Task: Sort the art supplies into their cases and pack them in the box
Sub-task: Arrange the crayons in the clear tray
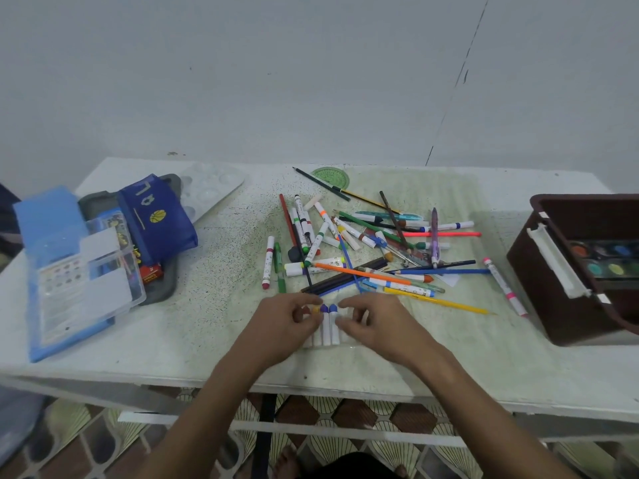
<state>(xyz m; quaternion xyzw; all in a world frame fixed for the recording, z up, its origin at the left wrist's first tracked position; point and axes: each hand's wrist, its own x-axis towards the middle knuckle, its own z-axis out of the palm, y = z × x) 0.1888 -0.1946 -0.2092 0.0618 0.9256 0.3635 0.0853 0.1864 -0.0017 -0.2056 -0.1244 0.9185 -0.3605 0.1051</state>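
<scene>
Head view. A short row of white-barrelled markers lies side by side at the near centre of the surface, caps pointing far; two caps are blue-violet and one is yellow. A clear sleeve appears to lie under the row, but its edges are too faint to confirm.

The left hand rests on the left end of the row with fingers curled around the outer markers. The right hand meets the row from the right, its fingertips pinching the right-most barrels. Both hands partly cover the row, so the marker count cannot be told.

Just beyond the hands, a loose pile of pens and pencils spreads across the middle of the surface, with pieces crossing one another. A green protractor lies at the far edge of the pile.

At far left, a blue pencil pouch sits on a grey tray, beside a clear plastic case and a white paint palette. At right, a brown box holds a watercolour set.
</scene>
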